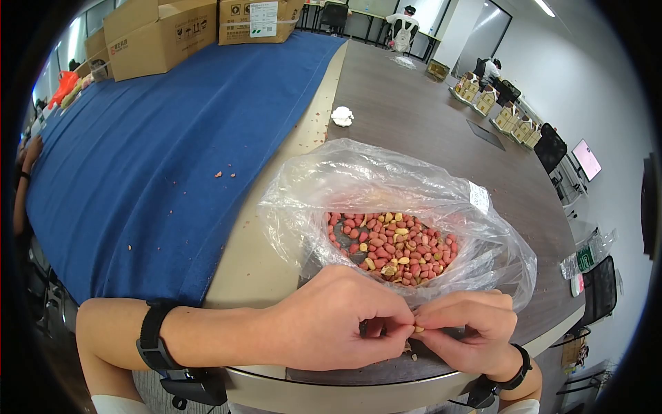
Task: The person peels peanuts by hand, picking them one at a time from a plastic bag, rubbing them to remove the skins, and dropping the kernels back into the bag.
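My left hand (341, 321) and my right hand (474, 330) meet at their fingertips near the front edge of the table. Between the pinched thumbs and forefingers is a small pale peanut (418, 329), mostly covered by the fingers. Just beyond my hands lies an open clear plastic bag (310, 186) with many red-skinned peanuts (414, 252) inside, a few of them peeled and yellowish. Small skin scraps (414, 357) lie on the table below the fingertips. Black straps circle both my wrists.
A blue cloth (152, 159) covers the left of the table (407, 103), dotted with crumbs. Cardboard boxes (165, 41) stand at the back left. A crumpled white tissue (342, 116) lies beyond the bag, a plastic bottle (586, 255) at the right edge. Another person's arm (26, 169) shows far left.
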### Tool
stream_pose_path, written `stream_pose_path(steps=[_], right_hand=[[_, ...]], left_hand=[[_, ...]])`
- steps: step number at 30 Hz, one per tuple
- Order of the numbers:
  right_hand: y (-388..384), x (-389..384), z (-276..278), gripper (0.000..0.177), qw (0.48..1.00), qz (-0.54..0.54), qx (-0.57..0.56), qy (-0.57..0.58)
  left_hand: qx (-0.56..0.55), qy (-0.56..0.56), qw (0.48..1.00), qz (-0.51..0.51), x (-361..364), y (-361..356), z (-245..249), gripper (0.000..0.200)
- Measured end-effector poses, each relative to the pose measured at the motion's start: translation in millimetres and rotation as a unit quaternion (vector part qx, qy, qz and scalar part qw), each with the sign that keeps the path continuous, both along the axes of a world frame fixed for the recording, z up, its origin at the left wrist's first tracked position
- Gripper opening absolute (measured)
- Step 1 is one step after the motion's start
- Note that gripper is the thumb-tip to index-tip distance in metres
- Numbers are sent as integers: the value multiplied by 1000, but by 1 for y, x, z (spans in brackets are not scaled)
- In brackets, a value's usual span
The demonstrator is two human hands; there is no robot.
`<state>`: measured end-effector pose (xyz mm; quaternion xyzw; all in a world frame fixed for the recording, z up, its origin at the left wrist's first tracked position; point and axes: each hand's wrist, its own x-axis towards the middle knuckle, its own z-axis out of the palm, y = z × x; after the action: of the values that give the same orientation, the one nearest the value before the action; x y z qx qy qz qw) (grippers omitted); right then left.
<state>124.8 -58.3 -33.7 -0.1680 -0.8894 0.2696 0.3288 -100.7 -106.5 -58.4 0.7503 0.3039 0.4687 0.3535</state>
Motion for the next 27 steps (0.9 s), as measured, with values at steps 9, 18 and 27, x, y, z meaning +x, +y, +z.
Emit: stream_pose_path(steps=[9,18,27], right_hand=[[0,-1,1,19,1000,-4,-8,13],[0,0,-2,19,1000,6,0,18],[-1,-1,-2,20,999,-10,-6,38]], left_hand=[[-44,-6,999,-9,0,-2,5,7],[-11,-8,1000,-5,-1,1,0,5],[-28,-18,999,8,2,-1,1,7]])
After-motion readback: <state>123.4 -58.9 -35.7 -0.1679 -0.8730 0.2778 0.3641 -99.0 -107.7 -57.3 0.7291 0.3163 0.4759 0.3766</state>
